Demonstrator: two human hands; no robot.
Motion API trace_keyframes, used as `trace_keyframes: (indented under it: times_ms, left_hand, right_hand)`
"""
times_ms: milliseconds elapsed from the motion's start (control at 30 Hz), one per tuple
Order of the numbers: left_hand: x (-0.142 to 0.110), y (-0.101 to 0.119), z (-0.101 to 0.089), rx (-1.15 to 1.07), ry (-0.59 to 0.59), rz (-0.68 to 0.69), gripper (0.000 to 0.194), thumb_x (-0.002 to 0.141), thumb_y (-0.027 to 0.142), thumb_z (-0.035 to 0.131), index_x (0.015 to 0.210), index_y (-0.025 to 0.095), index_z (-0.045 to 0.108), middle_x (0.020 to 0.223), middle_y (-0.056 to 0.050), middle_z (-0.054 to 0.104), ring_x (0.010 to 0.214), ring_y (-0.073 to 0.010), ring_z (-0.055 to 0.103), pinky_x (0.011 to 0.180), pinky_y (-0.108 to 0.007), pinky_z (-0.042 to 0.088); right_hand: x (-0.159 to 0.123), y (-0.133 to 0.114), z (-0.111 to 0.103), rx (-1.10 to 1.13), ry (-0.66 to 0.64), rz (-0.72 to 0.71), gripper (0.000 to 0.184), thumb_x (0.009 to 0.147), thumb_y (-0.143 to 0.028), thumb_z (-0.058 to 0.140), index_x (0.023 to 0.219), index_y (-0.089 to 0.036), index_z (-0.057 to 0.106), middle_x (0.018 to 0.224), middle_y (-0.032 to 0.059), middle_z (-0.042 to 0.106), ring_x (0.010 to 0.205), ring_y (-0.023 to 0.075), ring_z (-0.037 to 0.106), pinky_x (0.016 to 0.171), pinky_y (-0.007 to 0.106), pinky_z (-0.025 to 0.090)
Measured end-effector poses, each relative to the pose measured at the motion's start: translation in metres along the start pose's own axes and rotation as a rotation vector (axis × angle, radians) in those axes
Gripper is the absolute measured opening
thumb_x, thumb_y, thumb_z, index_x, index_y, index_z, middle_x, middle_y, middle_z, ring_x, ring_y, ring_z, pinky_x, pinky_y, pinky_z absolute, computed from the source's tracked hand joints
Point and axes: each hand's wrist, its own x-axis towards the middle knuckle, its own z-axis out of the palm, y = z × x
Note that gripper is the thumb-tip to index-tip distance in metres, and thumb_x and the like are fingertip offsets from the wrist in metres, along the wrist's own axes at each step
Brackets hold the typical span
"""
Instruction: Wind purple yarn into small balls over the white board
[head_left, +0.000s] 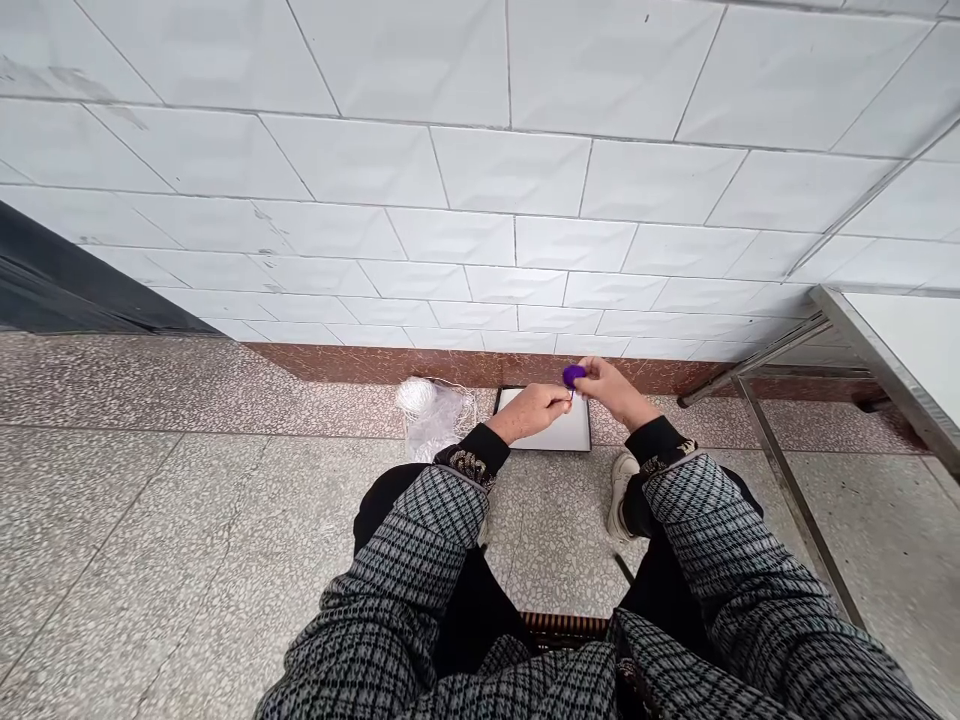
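My right hand (613, 388) is closed, its fingertips pinching a small purple ball of yarn (574, 376). A short purple strand hangs from the ball down to my left hand (529, 411), whose thumb and fingers are pressed together on it. Both hands are close together above a white tray (571, 435) with a thin dark rim, which lies on the floor. To the left of the tray, a ball of white yarn (416, 397) rests by a clear plastic bag (442, 418).
A white tiled wall (480, 235) with a reddish-brown skirting rises just beyond the tray. On the right stands a metal-framed table (892, 370) with slanting legs. My shoe (622, 495) is beside the tray on the speckled floor (247, 540). A dark panel (75, 280) is at the left.
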Motion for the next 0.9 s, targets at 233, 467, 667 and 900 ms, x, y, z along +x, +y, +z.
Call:
trace_keyframes:
  times_ms: [233, 467, 667, 900]
  left_hand:
    - [0.001, -0.006, -0.011, -0.019, 0.188, -0.072, 0.018, 0.088, 0.022, 0.050, 0.072, 0.017, 0.055, 0.076, -0.001, 0.060, 0.076, -0.0155, 0.055, 0.073, -0.026, 0.040]
    - [0.004, -0.004, 0.000, 0.000, 0.153, -0.109, 0.020, 0.087, 0.022, 0.051, 0.068, 0.018, 0.054, 0.068, 0.001, 0.055, 0.071, -0.0150, 0.051, 0.070, -0.026, 0.039]
    - [0.000, 0.002, 0.004, -0.009, 0.029, -0.020, 0.019, 0.088, 0.021, 0.051, 0.071, 0.017, 0.059, 0.069, 0.001, 0.057, 0.069, -0.0147, 0.052, 0.070, -0.026, 0.040]
    - [0.002, -0.005, -0.011, 0.001, 0.227, -0.111, 0.019, 0.088, 0.018, 0.052, 0.070, 0.017, 0.058, 0.074, -0.001, 0.061, 0.075, -0.0164, 0.054, 0.074, -0.028, 0.041]
  right_hand:
    - [-0.016, -0.009, -0.006, -0.031, -0.481, 0.154, 0.035, 0.065, -0.015, 0.075, 0.098, -0.016, 0.065, 0.079, 0.0001, 0.069, 0.061, 0.0103, 0.061, 0.058, 0.024, 0.050]
    - [-0.009, -0.013, -0.006, 0.433, -0.193, -0.016, 0.043, 0.064, -0.027, 0.086, 0.099, -0.020, 0.061, 0.082, -0.0001, 0.068, 0.064, 0.0102, 0.061, 0.064, 0.025, 0.052]
    - [0.001, -0.002, -0.001, 0.079, 0.008, 0.035, 0.032, 0.065, -0.017, 0.078, 0.087, -0.021, 0.055, 0.071, -0.0031, 0.061, 0.059, 0.0104, 0.053, 0.056, 0.024, 0.044]
    - [-0.017, -0.013, -0.004, 0.003, -0.529, 0.112, 0.039, 0.064, -0.015, 0.076, 0.100, -0.018, 0.063, 0.083, -0.0012, 0.066, 0.062, 0.0100, 0.056, 0.059, 0.025, 0.046]
